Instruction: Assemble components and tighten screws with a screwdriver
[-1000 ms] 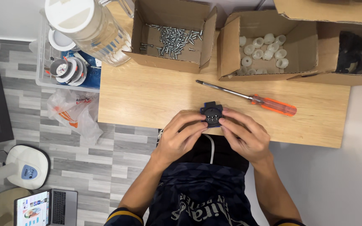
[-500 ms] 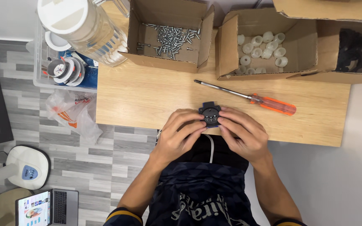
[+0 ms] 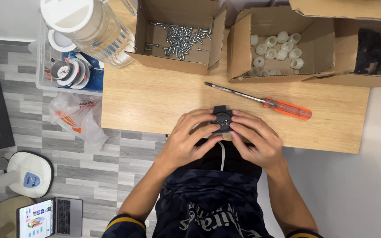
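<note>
Both hands are gripping a small black plastic part (image 3: 222, 119), round-faced with a squarish tab on top, at the near edge of the bench (image 3: 155, 101), roughly mid-length. Left hand (image 3: 189, 139) is clamping it from the left, fingers wrapping over the lower rim; right hand (image 3: 255, 137) is pinching it from the right, fingertips pressing on the face. Both are closing on the part, neither is slack. Part is sitting low over the near edge, probably so the hands are bracing against the wood while the fingers work.

Orange-handled screwdriver (image 3: 261, 101) is lying just beyond the right hand, shaft pointing toward the far-left, handle toward the right edge. Untouched, but within easy reach.

Along the far edge, three open cardboard boxes are standing with flaps up:
- left box (image 3: 177, 66): loose silver screws (image 3: 179, 37)
- middle box (image 3: 239, 48): white plastic caps (image 3: 276, 48)
- right box (image 3: 345, 79): black parts (image 3: 369, 50), too dark to tell shape

Big clear jar with a white lid (image 3: 84, 26) is overhanging the far-left corner. Off the bench, left: clear bin (image 3: 45, 83) holding tape rolls, crumpled plastic bag (image 3: 78, 117) on the floor, laptop (image 3: 49, 217) lower left.
</note>
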